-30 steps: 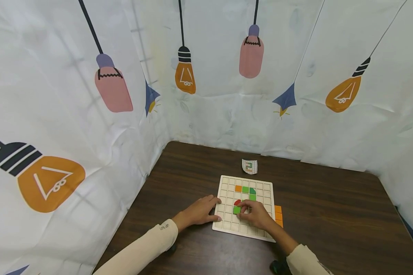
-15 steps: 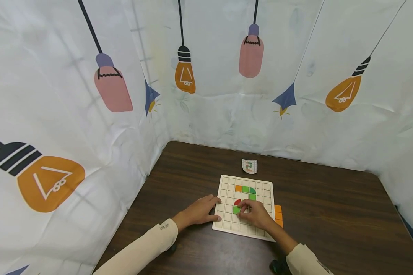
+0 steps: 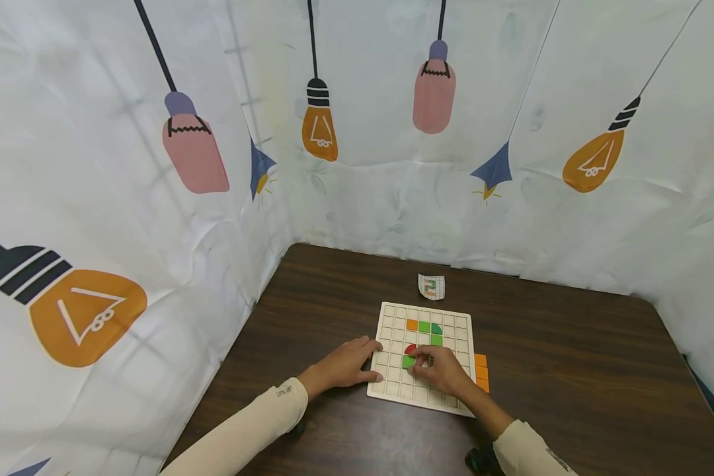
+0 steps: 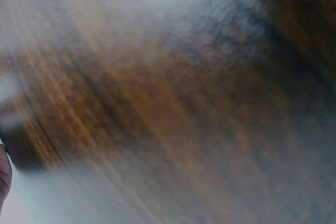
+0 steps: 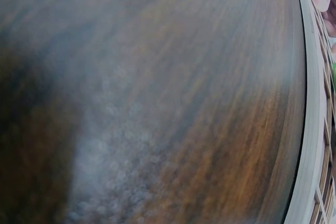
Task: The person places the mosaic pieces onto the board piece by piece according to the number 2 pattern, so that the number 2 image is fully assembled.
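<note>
In the head view a pale wooden grid board (image 3: 393, 387) lies on the table. My left hand (image 3: 346, 365) rests at its left edge, with fingertips and thumb touching the rim. My right hand (image 3: 442, 372) is over the lower middle, thumb and index finger pinching a green square tile (image 3: 408, 361) at a cell. Just above that tile is a red rounded piece (image 3: 410, 348). Farther up sit an orange tile (image 3: 412, 325), a green tile (image 3: 424, 326), a dark green rounded piece (image 3: 436, 328) and another green tile (image 3: 436, 340). The right hand's palm hides some cells.
A small printed pattern card (image 3: 431, 287) lies beyond the board. Several orange tiles (image 3: 481, 373) lie against its right side. The brown table (image 3: 571, 357) meets printed white cloth walls (image 3: 387, 198) at the back and left. Both wrist views show mostly blurred tabletop.
Hands, board and tiles keep nearly the same places. The head view has shifted very slightly.
</note>
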The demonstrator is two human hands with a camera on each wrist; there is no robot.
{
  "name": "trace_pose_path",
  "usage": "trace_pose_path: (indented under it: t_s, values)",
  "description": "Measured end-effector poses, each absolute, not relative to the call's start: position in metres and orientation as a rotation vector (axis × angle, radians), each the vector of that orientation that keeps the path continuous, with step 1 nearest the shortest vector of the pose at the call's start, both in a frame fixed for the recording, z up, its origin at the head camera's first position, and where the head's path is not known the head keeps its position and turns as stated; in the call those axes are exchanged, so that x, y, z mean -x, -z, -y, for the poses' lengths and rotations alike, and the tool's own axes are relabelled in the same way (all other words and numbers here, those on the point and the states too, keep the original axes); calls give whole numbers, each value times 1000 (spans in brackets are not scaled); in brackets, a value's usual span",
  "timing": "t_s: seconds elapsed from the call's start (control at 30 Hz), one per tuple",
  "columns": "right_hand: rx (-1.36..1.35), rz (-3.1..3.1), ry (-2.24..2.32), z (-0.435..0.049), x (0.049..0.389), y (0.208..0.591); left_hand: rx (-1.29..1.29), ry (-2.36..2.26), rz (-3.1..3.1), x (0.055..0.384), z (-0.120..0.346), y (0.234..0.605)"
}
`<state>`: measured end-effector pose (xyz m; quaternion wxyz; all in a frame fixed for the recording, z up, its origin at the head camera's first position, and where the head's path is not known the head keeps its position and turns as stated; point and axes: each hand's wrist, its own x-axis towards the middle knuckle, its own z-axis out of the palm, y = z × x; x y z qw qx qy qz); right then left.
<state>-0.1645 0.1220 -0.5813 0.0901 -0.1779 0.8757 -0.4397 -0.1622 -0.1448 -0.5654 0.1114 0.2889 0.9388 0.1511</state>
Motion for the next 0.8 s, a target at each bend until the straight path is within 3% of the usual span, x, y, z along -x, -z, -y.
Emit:
trace_pose_path:
  t_s: [0.8]
  values:
    - [572, -2612, 1357, -135, 164, 582, -837, -435, -2757, 162, 145, 566]
